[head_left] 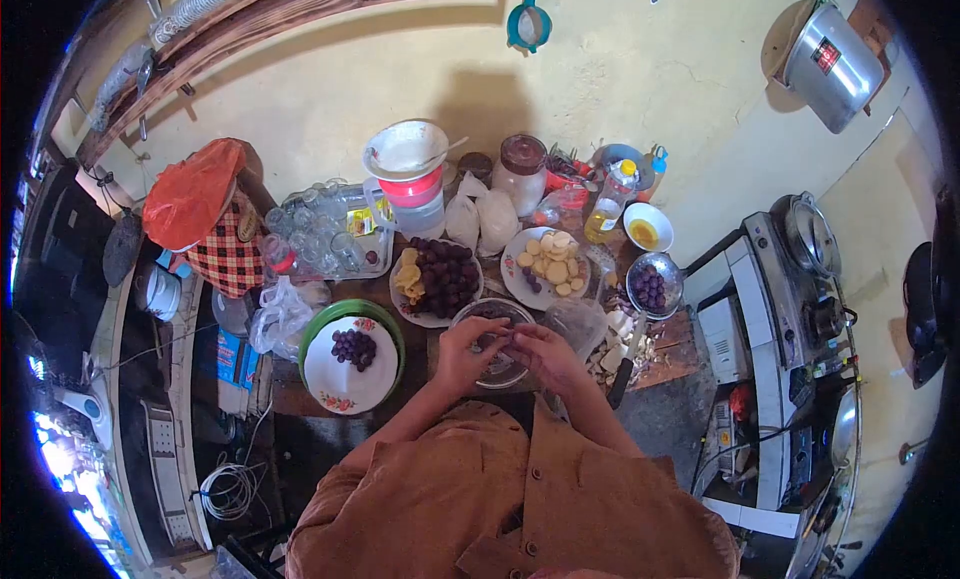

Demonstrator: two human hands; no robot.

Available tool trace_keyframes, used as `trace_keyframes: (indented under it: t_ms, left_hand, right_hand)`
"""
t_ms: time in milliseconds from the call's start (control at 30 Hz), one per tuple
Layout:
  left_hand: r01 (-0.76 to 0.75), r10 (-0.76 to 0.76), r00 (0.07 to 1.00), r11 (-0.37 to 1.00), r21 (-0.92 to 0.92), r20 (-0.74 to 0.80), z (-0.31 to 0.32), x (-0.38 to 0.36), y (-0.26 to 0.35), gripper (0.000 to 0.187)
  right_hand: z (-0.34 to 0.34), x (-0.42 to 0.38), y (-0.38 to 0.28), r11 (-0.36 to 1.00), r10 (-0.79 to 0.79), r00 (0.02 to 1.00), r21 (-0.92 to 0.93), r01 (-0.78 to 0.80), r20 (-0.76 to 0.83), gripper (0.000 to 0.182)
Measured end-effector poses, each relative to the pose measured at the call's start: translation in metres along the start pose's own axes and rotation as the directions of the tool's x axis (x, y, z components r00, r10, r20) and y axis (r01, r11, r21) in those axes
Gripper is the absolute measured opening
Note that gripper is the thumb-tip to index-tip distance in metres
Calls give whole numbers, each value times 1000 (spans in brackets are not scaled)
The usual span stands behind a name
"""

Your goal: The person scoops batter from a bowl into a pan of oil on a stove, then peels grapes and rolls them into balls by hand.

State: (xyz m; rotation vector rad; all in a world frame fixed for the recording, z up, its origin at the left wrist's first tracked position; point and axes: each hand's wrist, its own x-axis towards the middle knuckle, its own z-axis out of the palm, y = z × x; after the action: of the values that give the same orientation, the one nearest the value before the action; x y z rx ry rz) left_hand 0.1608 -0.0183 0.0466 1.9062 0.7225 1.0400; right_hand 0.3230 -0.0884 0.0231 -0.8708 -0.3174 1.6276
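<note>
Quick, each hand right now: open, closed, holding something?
Left hand: curled over the clear bowl; cannot tell what it holds, if anything.
Right hand: also curled, close to the left; cannot tell whether its grip holds anything.

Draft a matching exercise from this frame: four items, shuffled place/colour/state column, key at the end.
Items
1. Strainer
2. Plate with small dark fruit
3. Bottle
4. Clear bowl

Place, colour or state
A. Under the left hand and right hand
B. Has a yellow cap
C. Has a green dish beneath it
D. Hangs against the wall

Pairs: 1-D, 2-C, 3-B, 4-A
</note>
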Motion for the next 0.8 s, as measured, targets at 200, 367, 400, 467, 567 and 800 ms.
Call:
trace_keyframes:
  t_ms: [200,367,400,467,567,800]
  left_hand:
    - [250,-231,967,942,-225,107,-6,-2,4,24]
    - [352,-321,936,871,-343,147,-1,-6,-4,20]
    - [338,-314,941,882,-329,124,0,-7,-5,19]
    - [325,-308,946,891,-316,103,1,-7,-9,18]
    - [218,-205,975,955,-202,84,1,-6,-11,16]
    - [332,-320,943,915,-231,89,1,-3,-4,15]
  right_hand:
    - [3,-5,-3,998,-54,999,-38,54,-3,28]
    - [13,-10,-6,905,-200,979,-390,170,-38,26]
    - [14,-10,-6,905,-201,979,-390,170,-40,26]
    - [17,-11,-6,884,-235,971,-425,195,-43,22]
    - [25,-17,-10,872,-243,968,-451,191,-60,23]
    - [19,-7,-2,935,-214,973,-306,178,-90,25]
